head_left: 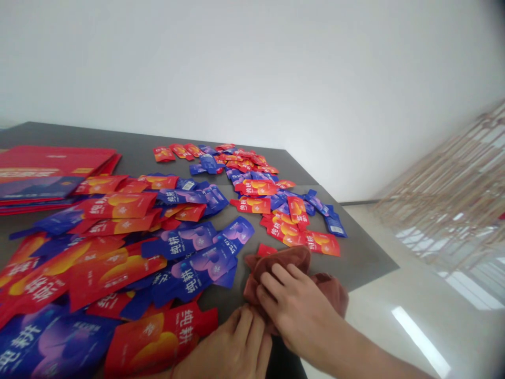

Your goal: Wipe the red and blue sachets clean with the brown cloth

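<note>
While a person's bare hands meet at the near corner of a dark grey table [365,258], a crumpled reddish-brown cloth [278,268] lies bunched on the tabletop between them. The right hand [295,310] rests on top of the cloth with its fingers [282,276] spread and bent over the folds. The left hand [232,347] sits lower, at the table's near edge, its fingers [244,329] held close together against the cloth's lower folds; whether they pinch it cannot be told from this angle.

A small red sachet [267,250] touches the far side of the cloth, and a blue foil sachet [201,268] lies just to its left. A red foil sachet [158,337] lies just beside the left hand. Both belong to a loose, overlapping spread of red and blue sachets printed with Chinese characters, which covers much of the table and thins out toward the far edge.

At the table's left side sits a stack of flat red folders [51,163] with a blue-printed panel, its edge close to the sachets. Beyond the table rises a plain white wall [252,63]. To the right, a blurred slatted wooden screen [445,195] stands over a glossy pale floor [418,331].
</note>
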